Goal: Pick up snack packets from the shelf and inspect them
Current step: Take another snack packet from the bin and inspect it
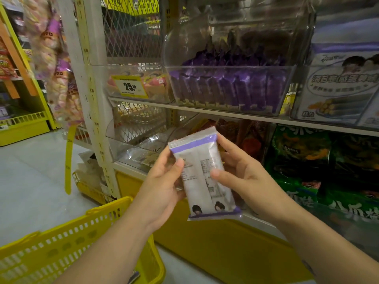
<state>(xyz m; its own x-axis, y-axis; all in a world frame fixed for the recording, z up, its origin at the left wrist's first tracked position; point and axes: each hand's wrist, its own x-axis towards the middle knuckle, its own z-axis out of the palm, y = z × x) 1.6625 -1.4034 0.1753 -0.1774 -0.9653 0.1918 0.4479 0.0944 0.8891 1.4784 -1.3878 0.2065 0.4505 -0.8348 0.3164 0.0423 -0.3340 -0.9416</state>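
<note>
Lower left of the snack packet point(202, 181) sits a yellow basket point(61, 249) with slotted sides. Up and left of the packet hang clear bags of pale puffed snacks point(61, 78), and a yellow price tag point(131, 86) reads 25. The left hand point(162, 191) grips the packet's left edge, thumb across the front and fingers curled behind. The packet is held upright in front of the shelf point(225, 113), clear of it; it is white with purple bands at top and bottom (the printed text is too small to read). Straight above the packet, a clear bin point(225, 67) holds a row of purple packets point(235, 91). The right hand point(246, 181) clamps the packet's right edge, thumb on the front and index finger up near the top corner. Right of the packet stand green bags point(303, 160).
</note>
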